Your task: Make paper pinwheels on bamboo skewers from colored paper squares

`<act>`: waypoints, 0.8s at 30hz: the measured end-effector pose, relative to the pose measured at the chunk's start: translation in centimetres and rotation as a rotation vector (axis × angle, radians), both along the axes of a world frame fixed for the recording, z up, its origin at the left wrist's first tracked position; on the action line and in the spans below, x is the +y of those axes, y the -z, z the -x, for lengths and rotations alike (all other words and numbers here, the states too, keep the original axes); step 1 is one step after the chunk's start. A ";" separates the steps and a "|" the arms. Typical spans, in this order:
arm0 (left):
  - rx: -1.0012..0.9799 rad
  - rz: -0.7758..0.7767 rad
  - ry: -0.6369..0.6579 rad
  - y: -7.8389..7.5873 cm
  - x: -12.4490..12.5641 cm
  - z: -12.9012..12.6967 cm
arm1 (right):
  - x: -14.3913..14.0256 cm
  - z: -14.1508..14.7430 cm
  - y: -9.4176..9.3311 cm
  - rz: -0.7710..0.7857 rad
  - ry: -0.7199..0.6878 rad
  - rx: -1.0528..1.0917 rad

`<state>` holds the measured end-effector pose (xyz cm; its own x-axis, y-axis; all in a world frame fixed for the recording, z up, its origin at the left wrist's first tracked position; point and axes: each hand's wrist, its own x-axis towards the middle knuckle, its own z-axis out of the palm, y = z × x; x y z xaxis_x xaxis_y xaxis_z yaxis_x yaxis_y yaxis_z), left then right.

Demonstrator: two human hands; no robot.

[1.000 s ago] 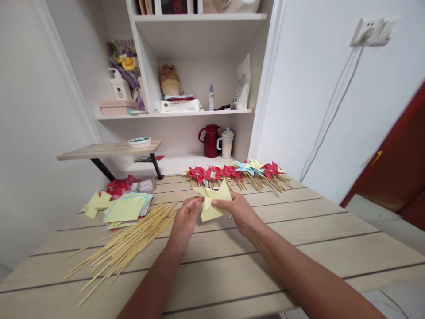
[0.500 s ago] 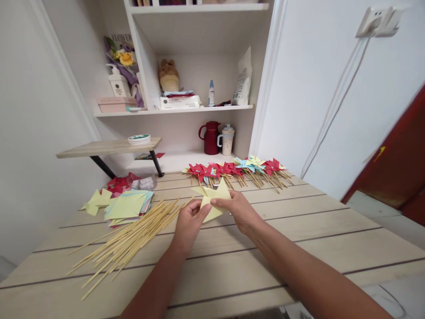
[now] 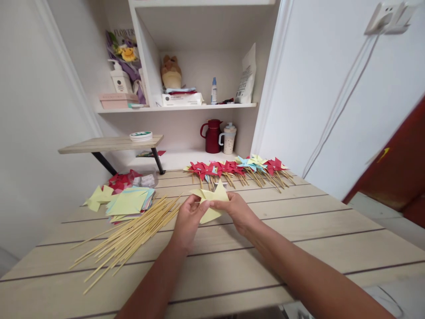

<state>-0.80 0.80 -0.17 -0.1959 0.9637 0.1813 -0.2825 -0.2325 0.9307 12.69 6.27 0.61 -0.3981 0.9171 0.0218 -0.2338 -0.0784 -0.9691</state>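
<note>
Left hand (image 3: 186,219) and right hand (image 3: 239,213), both in a thumb pinch on one folded yellow paper (image 3: 217,193).

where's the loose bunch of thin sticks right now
In the head view, the thin sticks lie fanned out on the left side of the table, beside the stack of paper squares and left of the left hand.
</note>
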 end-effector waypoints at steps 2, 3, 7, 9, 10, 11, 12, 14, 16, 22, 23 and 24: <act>0.006 0.040 0.009 0.1 0.0 0.0 | 0.0 0.0 0.0 0.009 0.005 -0.002; 0.004 0.060 -0.009 0.2 0.0 0.1 | -0.1 0.1 0.0 0.012 0.005 -0.001; -0.041 0.127 -0.094 0.6 0.3 0.4 | -0.2 0.1 0.0 0.019 -0.013 0.006; -0.070 0.150 -0.086 0.8 0.4 0.5 | -0.3 0.2 0.0 0.030 -0.026 0.014; -0.081 0.158 -0.082 0.8 0.5 0.6 | -0.3 0.2 0.1 0.032 -0.032 0.018; -0.087 0.164 -0.081 0.9 0.5 0.6 | -0.3 0.2 0.1 0.031 -0.038 0.017; -0.091 0.171 -0.085 0.9 0.5 0.7 | -0.3 0.2 0.2 0.023 -0.041 0.010; -0.102 0.193 -0.103 1.0 0.5 0.9 | 0.0 0.2 0.4 -0.025 -0.031 -0.017; -0.129 0.221 -0.134 1.1 0.5 1.2 | 0.4 0.0 0.5 -0.109 0.010 -0.051; -0.346 0.282 -0.272 0.8 0.9 2.4 | 1.1 -0.9 0.7 -0.620 0.274 -0.288; -0.384 0.282 -0.288 0.7 1.0 2.6 | 1.0 -0.9 0.7 -0.766 0.315 -0.339; -0.410 0.280 -0.299 0.6 1.1 2.8 | 0.8 -0.9 0.8 -0.910 0.349 -0.383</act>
